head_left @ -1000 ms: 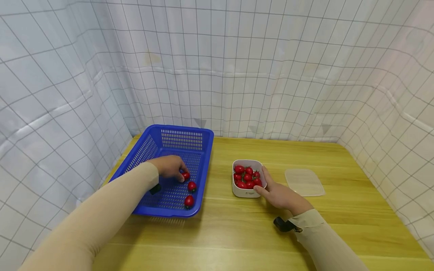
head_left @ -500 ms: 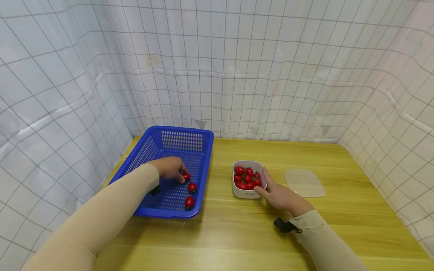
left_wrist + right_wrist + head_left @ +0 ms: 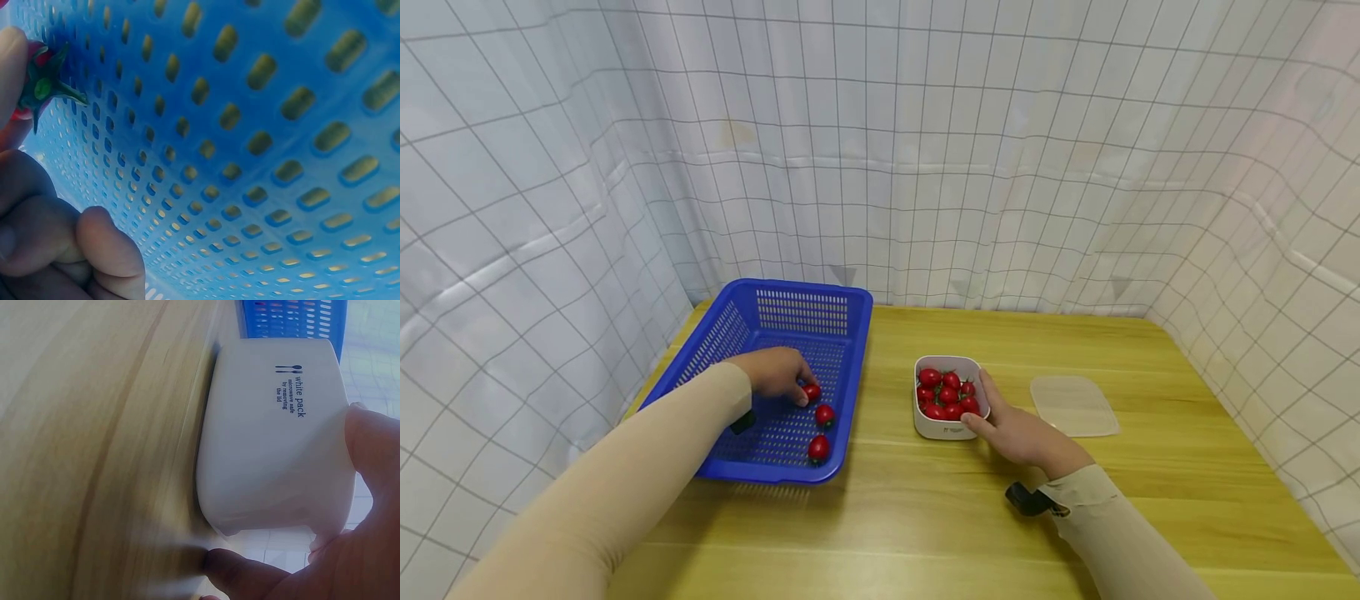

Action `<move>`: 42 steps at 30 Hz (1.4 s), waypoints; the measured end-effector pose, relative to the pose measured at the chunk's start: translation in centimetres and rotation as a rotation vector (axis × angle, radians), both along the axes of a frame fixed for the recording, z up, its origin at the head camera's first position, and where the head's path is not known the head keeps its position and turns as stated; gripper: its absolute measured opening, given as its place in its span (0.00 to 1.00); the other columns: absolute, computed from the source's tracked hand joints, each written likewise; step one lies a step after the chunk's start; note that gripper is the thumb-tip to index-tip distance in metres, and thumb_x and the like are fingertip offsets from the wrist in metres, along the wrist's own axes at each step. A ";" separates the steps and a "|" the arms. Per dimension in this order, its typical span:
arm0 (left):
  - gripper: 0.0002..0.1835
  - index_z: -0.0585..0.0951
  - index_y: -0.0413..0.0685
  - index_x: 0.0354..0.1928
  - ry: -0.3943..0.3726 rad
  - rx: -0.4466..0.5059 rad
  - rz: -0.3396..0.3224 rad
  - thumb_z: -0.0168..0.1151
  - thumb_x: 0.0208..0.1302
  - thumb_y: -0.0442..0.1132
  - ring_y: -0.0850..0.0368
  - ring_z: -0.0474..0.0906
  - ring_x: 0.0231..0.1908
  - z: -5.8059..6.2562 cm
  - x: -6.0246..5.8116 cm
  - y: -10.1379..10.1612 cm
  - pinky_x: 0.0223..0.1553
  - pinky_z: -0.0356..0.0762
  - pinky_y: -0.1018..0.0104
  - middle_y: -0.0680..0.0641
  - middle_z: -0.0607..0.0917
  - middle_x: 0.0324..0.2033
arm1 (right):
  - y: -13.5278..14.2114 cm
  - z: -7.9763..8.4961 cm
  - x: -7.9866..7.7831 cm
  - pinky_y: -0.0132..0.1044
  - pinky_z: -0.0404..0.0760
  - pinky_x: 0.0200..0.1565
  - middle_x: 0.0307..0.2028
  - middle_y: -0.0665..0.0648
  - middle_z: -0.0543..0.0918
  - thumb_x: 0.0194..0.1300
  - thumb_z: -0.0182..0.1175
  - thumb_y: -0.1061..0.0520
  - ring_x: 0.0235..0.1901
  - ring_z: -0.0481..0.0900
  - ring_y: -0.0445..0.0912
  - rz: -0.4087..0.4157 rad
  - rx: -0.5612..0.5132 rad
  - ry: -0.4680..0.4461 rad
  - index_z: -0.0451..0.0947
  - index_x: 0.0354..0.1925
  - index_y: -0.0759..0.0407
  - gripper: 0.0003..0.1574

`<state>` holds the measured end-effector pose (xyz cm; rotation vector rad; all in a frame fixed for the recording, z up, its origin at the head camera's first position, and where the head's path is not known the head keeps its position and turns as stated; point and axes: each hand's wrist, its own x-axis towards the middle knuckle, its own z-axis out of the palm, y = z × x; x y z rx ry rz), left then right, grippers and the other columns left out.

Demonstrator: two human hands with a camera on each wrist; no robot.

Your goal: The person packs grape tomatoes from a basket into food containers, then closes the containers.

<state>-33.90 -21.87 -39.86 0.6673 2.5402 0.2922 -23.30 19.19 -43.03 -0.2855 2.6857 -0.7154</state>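
Observation:
In the head view, my left hand [image 3: 773,372] reaches down into a blue slotted plastic basket [image 3: 854,367] and pinches a red cherry tomato [image 3: 812,392]. Its green star-shaped stem end [image 3: 44,89] shows in the left wrist view, while the other fingers [image 3: 112,250] are curled. Two more cherry tomatoes, one at mid-right [image 3: 824,415] and one nearer the front [image 3: 818,449], lie on the basket floor. My right hand [image 3: 1017,429] grips the near right corner of a white square container [image 3: 275,444], thumb at its rim. Several red tomatoes [image 3: 948,395] with green stems fill it.
A flat translucent lid [image 3: 1075,406] lies on the wooden table [image 3: 910,517], right of the container. White grid-patterned curtains [image 3: 925,167] enclose the table at the back and on both sides. The basket stands at the left, a short way from the container.

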 end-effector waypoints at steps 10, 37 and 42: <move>0.20 0.88 0.52 0.59 0.013 -0.001 -0.014 0.72 0.67 0.45 0.43 0.82 0.61 0.2 0.3 -0.1 0.69 0.75 0.42 0.47 0.90 0.53 | -0.1 0.0 0.1 0.63 0.70 0.72 0.76 0.74 0.65 0.79 0.46 0.27 0.69 0.75 0.69 0.001 -0.010 0.003 0.22 0.85 0.53 0.63; 0.20 0.85 0.53 0.65 0.275 0.238 -0.104 0.66 0.75 0.47 0.56 0.77 0.39 8.7 0.1 2.9 0.46 0.77 0.57 0.52 0.88 0.43 | 0.0 0.1 0.1 0.63 0.70 0.72 0.76 0.74 0.65 0.79 0.47 0.28 0.69 0.75 0.69 0.005 -0.015 0.007 0.23 0.85 0.55 0.63; 0.21 0.84 0.53 0.66 0.283 0.253 -0.151 0.65 0.76 0.48 0.56 0.75 0.35 9.4 0.6 5.5 0.42 0.75 0.59 0.52 0.84 0.36 | -0.1 0.1 0.1 0.64 0.69 0.73 0.77 0.74 0.63 0.79 0.47 0.28 0.70 0.73 0.69 0.007 -0.020 0.005 0.23 0.85 0.55 0.63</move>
